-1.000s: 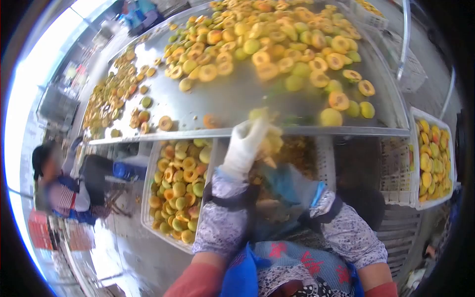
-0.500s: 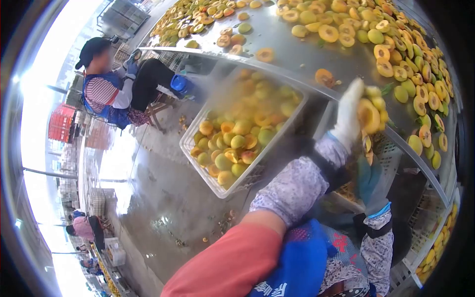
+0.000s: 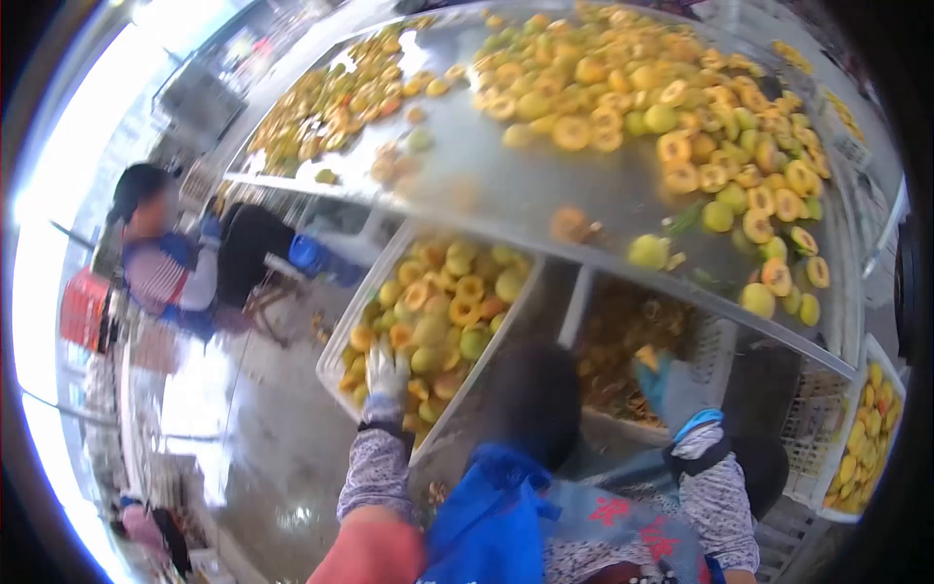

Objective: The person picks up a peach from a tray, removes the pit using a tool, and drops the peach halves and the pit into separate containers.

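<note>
My left hand (image 3: 386, 375), in a white glove, lies over the near left side of a white plastic crate (image 3: 335, 347). Its fingers are spread, touching the halved peaches (image 3: 428, 331) heaped inside. My right hand (image 3: 673, 392), in a blue-grey glove, is above a second white crate (image 3: 718, 358) holding brown scraps (image 3: 632, 331). The fingers of that hand are curled, and a small orange-tan piece (image 3: 648, 357) shows at their tips, too blurred to name surely.
A metal table (image 3: 467, 175) stretches across ahead, bearing cut peaches (image 3: 603, 88) and a raised front edge. Another crate of yellow fruit (image 3: 866, 433) stands at far right. A seated co-worker (image 3: 165, 253) is at left beside a blue container (image 3: 306, 253).
My left hand has moved from the table edge, where it held several peach halves, left and down to the crate, and let them go. The view has shifted, uncovering my right hand and the scraps.
</note>
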### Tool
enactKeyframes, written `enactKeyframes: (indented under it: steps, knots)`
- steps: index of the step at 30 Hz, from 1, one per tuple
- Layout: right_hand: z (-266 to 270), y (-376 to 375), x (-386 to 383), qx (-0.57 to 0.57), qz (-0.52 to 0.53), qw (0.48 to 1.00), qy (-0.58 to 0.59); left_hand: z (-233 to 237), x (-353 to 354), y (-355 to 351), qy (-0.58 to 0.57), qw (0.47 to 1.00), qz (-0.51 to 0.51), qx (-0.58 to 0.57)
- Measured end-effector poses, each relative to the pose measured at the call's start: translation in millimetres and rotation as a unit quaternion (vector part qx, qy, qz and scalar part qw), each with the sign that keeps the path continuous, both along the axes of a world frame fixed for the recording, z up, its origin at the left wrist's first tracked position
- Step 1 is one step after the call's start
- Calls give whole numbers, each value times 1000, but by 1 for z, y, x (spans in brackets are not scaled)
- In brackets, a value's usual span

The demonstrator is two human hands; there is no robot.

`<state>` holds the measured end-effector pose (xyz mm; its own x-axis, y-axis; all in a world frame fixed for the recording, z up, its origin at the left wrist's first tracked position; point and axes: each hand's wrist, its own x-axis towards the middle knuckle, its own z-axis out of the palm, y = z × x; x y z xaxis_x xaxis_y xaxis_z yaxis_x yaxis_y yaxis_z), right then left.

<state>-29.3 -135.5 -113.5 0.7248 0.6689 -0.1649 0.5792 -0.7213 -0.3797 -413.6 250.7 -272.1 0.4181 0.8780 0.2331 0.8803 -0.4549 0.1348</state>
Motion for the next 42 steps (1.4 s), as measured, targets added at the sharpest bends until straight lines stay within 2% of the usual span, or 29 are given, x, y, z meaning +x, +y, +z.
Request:
enactKeyframes:
  steps: [1, 2, 4, 5, 6, 8, 10, 12, 13, 15, 16, 18, 20, 22, 25, 28, 30, 32, 34, 36, 37, 38, 39, 40, 41, 42]
  knots:
    - [-6, 0, 0, 15, 4, 1000, 10, -65, -43, 16, 172, 985, 0, -29]
    - [2, 5, 1, 30, 2, 999, 21, -62, -39, 26, 157, 983, 1, -95]
    - [16, 5, -4, 50, 7, 998, 37, 4, -14, 14, 128, 961, 12, -246]
    - [25, 4, -5, 61, 4, 998, 34, 66, 16, 2, 108, 940, 14, -322]
    - [29, 3, -3, 72, 2, 997, 32, 58, 25, 11, 26, 984, 40, -174]
    - [33, 1, 2, 107, -8, 993, 43, 103, 83, 25, -140, 990, 8, -8]
    - [40, 1, 5, 137, -6, 989, 56, 215, 189, -30, -383, 916, -118, -16]
    - [39, 1, 10, 137, 8, 987, 80, 230, 259, -12, -348, 910, -226, 13]
    - [37, 2, 11, 140, 12, 986, 92, 261, 297, -30, -342, 906, -210, -132]
    - [40, 5, 14, 146, 11, 982, 120, 292, 374, -33, -225, 914, -270, -203]
    - [42, 6, 15, 147, 10, 980, 133, 290, 408, -21, -118, 923, -342, -128]
    - [49, 5, 14, 133, 4, 981, 142, 300, 456, -30, -120, 910, -373, -136]
    - [52, 1, 15, 148, 5, 980, 135, 297, 483, -30, 25, 921, -371, -116]
    - [52, -2, 15, 193, 13, 975, 111, 291, 497, -34, 112, 918, -368, -92]
    - [49, -3, 16, 203, 13, 974, 103, 279, 507, -38, 149, 916, -368, -59]
    - [54, -1, 15, 209, 24, 971, 112, 239, 518, 11, 194, 900, -370, -125]
    - [57, 0, 12, 197, 36, 973, 111, 241, 486, -5, 124, 873, -430, -193]
    - [59, 0, 12, 193, 37, 975, 107, 244, 466, -22, 102, 865, -447, -201]
    - [58, 2, 12, 193, 25, 975, 105, 244, 461, -33, 130, 882, -424, -158]
    - [59, 1, 11, 231, -21, 968, 95, 227, 454, -38, -74, 841, -418, -336]
    - [61, 2, 13, 252, -46, 962, 89, 223, 446, -43, -109, 821, -451, -333]
    - [66, 2, 15, 311, -74, 937, 138, 233, 437, -60, -142, 799, -484, -329]
    - [74, 2, 17, 367, -102, 906, 186, 270, 415, -106, -110, 790, -554, -239]
    - [79, 2, 20, 420, -129, 868, 233, 282, 403, -134, -138, 764, -602, -185]
    - [80, 3, 24, 442, -134, 856, 233, 288, 394, -156, -166, 733, -646, -133]
    - [78, 5, 28, 461, -138, 845, 234, 294, 386, -174, -175, 711, -660, -170]
